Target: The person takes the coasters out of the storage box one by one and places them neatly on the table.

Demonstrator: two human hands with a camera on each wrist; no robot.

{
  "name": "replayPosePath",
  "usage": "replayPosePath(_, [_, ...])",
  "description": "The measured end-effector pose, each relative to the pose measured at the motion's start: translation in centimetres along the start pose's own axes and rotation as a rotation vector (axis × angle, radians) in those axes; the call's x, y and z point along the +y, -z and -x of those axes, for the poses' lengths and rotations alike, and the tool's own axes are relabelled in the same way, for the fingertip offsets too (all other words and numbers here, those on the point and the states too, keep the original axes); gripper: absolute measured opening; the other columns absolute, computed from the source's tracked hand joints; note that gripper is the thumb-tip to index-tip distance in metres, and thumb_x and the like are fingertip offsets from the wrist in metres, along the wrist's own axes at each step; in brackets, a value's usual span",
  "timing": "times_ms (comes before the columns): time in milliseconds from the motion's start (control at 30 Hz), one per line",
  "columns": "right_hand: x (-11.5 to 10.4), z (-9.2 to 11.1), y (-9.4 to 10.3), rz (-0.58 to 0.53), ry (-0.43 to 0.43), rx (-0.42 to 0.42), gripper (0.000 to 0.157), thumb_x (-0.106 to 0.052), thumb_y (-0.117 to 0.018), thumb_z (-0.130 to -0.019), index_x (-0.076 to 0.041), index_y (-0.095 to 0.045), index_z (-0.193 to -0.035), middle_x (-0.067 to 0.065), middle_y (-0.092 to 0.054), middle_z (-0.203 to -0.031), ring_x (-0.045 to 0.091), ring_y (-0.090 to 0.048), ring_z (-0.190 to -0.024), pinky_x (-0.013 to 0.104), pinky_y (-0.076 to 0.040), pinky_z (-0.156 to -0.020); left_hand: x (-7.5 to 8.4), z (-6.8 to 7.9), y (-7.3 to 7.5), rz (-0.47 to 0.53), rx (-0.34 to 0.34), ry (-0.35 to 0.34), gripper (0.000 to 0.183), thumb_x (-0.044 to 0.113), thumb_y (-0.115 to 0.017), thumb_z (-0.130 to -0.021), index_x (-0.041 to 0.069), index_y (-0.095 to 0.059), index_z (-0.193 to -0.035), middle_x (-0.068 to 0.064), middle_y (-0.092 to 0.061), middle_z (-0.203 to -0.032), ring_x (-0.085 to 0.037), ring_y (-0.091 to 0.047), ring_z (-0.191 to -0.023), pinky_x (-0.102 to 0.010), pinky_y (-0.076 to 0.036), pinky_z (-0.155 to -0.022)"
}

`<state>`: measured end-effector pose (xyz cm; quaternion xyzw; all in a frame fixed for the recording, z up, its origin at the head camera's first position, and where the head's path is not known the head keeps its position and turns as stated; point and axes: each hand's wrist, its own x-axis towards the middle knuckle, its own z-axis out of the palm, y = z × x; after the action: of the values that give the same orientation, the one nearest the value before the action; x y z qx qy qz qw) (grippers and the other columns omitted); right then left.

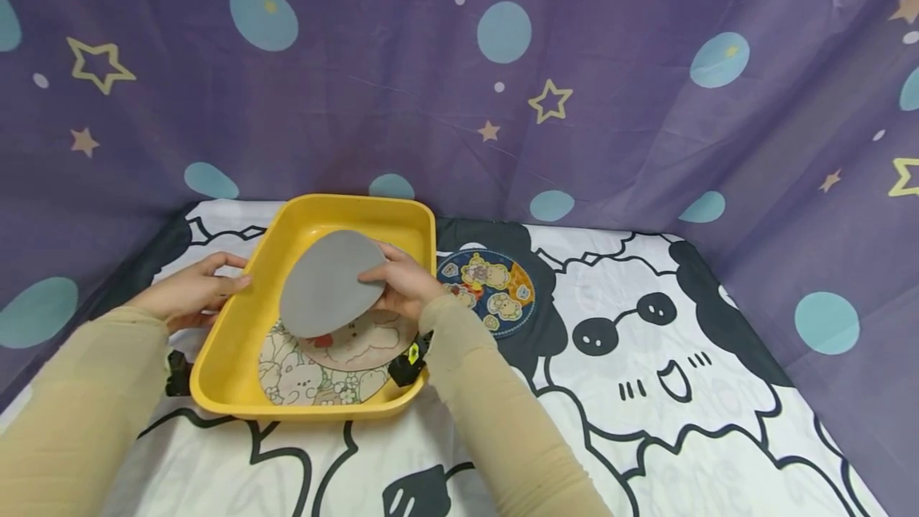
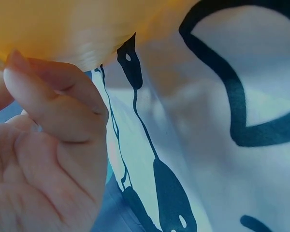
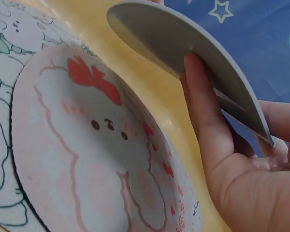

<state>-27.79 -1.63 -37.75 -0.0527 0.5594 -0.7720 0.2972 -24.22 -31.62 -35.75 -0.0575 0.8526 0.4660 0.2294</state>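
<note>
My right hand (image 1: 407,282) pinches a thin grey round mat (image 1: 326,286) by its right edge, thumb on one face and fingers behind. The mat is tilted above the yellow bin (image 1: 424,222). In the right wrist view, thumb and fingers sit on opposite faces of the grey mat (image 3: 159,41). Beneath it, inside the bin, a pink round mat with a bunny and red bow (image 3: 101,159) overlaps a larger round mat with green-lined cartoon animals (image 3: 2,101). My left hand (image 1: 197,290) holds the bin's left rim, its fingers bent against the yellow wall (image 2: 53,29).
Just right of the bin lies a dark blue round mat with cartoon figures (image 1: 491,294). A white cloth with black cartoon drawings (image 1: 660,413) covers the table. Purple curtains with stars and blue dots (image 1: 610,158) stand behind and at the sides.
</note>
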Motion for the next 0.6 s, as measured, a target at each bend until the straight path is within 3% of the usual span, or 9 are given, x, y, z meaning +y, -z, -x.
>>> replayPosePath(100, [-0.13,0.18,0.12,-0.042,0.015,-0.008,0.066,0.009,-0.054,-0.092,-0.03,-0.049,-0.146,0.01,-0.053,-0.14,0.031,-0.058,-0.118,0.055,-0.047,-0.098,0.03,0.02,-0.14,-0.008,0.004,-0.009,0.065,0.039,-0.046,-0.105,0.002,-0.016,-0.15,-0.011,-0.063,-0.117,-0.015,-0.064,-0.088,-0.034,-0.053,-0.075])
replayPosePath(333, [-0.35,0.52,0.45,-0.163,0.069,-0.041,0.066,0.008,-0.05,-0.095,-0.032,-0.045,-0.147,0.008,-0.054,-0.135,0.023,-0.061,-0.104,0.041,-0.053,-0.08,0.14,0.12,-0.27,0.013,0.007,-0.009,0.063,0.037,-0.046,-0.105,0.003,-0.018,-0.149,-0.018,-0.061,-0.124,-0.014,-0.066,-0.089,-0.034,-0.054,-0.076])
replayPosePath(600, [-0.48,0.59,0.42,-0.279,0.097,-0.045,0.063,0.008,-0.049,-0.096,-0.031,-0.047,-0.146,0.007,-0.055,-0.131,0.022,-0.061,-0.104,0.039,-0.053,-0.082,0.04,0.3,-0.32,0.003,0.021,-0.022,0.063,0.037,-0.047,-0.104,0.002,-0.019,-0.148,-0.023,-0.056,-0.13,-0.014,-0.065,-0.089,-0.033,-0.054,-0.076])
